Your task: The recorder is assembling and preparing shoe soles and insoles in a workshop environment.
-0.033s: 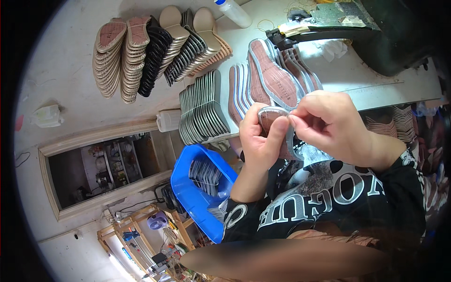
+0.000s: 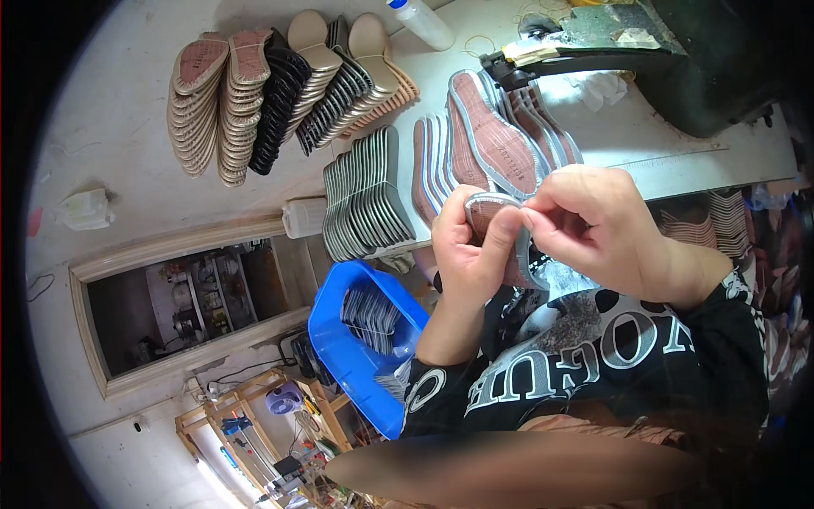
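My left hand (image 2: pixel 469 254) is closed round a shoe insole (image 2: pixel 486 212) with a brown underside and a silvery-grey edge, its thumb pressed on the brown face. At the insole's rim, my right hand (image 2: pixel 602 225) pinches the grey edging between thumb and forefinger, the other fingers curled in. Part of the insole is hidden by my fingers. Just beyond both hands, on the table, lies a similar brown insole with grey edging (image 2: pixel 500 136), on top of a row of others (image 2: pixel 432 170).
A tied stack of grey insoles (image 2: pixel 365 191) stands left of that row. Further back are beige and black stacks (image 2: pixel 280 110). A dark green machine arm (image 2: pixel 602 51) reaches over the table. A blue tub (image 2: pixel 339 318) with bundled insoles sits at lower left. A white bottle (image 2: pixel 424 25) lies at the back.
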